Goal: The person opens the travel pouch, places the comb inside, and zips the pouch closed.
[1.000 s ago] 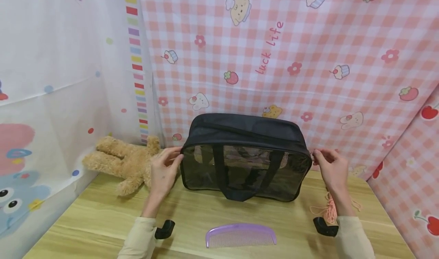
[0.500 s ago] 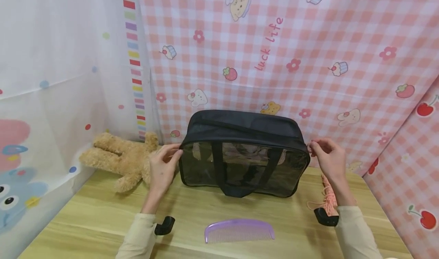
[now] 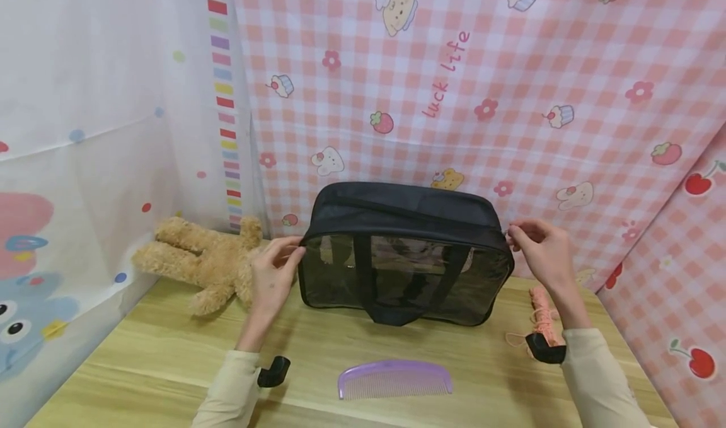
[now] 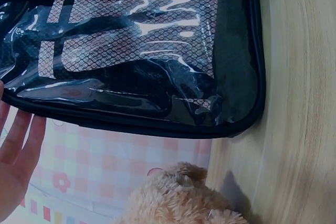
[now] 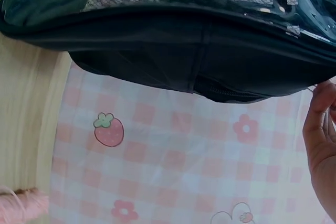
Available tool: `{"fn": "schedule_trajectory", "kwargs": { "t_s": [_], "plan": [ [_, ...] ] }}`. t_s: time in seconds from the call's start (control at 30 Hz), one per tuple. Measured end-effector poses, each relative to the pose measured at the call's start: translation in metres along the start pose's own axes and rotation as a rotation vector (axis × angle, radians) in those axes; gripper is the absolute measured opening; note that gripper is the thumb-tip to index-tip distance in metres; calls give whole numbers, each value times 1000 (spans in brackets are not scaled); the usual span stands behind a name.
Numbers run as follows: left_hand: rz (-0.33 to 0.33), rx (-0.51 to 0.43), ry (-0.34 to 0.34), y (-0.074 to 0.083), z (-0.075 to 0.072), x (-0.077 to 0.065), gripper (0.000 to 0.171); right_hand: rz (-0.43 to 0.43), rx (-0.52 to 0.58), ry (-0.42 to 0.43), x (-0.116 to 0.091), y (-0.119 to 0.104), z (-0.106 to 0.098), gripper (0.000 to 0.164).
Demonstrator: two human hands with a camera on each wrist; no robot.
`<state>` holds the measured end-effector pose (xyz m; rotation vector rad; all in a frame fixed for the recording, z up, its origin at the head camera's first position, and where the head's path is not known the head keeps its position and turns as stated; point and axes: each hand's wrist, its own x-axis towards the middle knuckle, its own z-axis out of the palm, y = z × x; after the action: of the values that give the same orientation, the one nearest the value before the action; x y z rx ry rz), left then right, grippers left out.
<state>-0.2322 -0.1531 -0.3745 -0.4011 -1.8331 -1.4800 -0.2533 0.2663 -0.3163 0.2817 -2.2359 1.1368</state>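
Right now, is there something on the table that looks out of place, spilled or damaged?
Nothing looks spilled or damaged. The teddy bear lies flat at the left rather than sitting, and the pink string right of the bag has a loose loop sticking out, which looks a little untidy. The bag itself stands upright.

Bag (image 3: 405,251): on desk (image 3: 170,365)
Comb (image 3: 394,369): before bag
Toy (image 3: 212,261): left of bag
Cord (image 3: 542,314): right of bag
Cloth (image 3: 397,100): behind bag

I face a pink checked cloth (image 3: 454,139) with strawberries (image 3: 382,123) and cupcakes (image 3: 280,86). A white dotted curtain (image 3: 108,69) hangs on my left, a cherry-printed sheet (image 3: 677,299) on my right, above a pale wooden table (image 3: 170,358).
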Motion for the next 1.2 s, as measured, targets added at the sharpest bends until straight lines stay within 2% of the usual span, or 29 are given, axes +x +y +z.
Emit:
{"fn": "schedule_trajectory", "kwargs": {
  "t_s": [0.2,0.63,0.77,0.9,1.07,1.2],
  "plan": [
    [8,20,7,-1,-3,-1,16,-48,-89,-65,7,9,1,20],
    [18,18,-15,-2,-6,0,17,-236,-271,-246,24,-9,-3,10],
    [44,11,-20,-3,-4,0,17,-326,-326,-301,27,-13,-9,6],
    [28,18,-19,-3,-3,-3,17,-423,-362,-399,33,-20,-16,1],
    [22,13,-16,-3,-2,-2,17,-445,-394,-506,44,-32,-24,2],
    [32,0,-2,-3,-3,0,16,-455,-417,-555,54,-40,-21,3]
  ]
}}
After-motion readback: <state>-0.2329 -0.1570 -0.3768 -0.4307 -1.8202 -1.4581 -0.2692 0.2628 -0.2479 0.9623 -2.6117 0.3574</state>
